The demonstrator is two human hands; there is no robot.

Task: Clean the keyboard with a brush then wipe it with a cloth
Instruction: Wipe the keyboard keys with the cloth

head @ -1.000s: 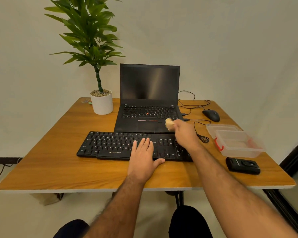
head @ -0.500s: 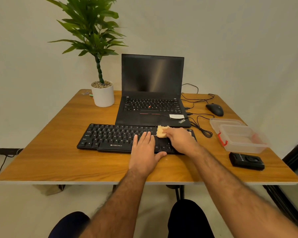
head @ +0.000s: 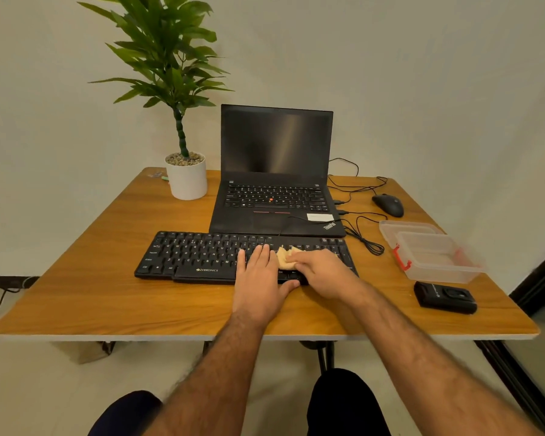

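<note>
A black Zebronics keyboard [head: 202, 253] lies across the middle of the wooden table [head: 85, 287]. My left hand [head: 260, 280] rests flat on its lower middle with straight fingers, thumb out to the right. My right hand [head: 320, 270] lies on the keyboard's right part and grips a small beige cloth [head: 285, 256], which is bunched against the keys just right of my left fingertips. The right end of the keyboard is partly hidden by my right hand. No brush is in view.
An open black laptop [head: 276, 171] stands right behind the keyboard. A potted plant [head: 186, 176] is at the back left. On the right are a black mouse [head: 388, 204] with loose cables, a clear plastic box [head: 431, 251] and a small black device [head: 444, 297].
My right hand came down with the cloth from near the laptop's front edge onto the keyboard and slid towards my left hand. My left hand stayed in place.
</note>
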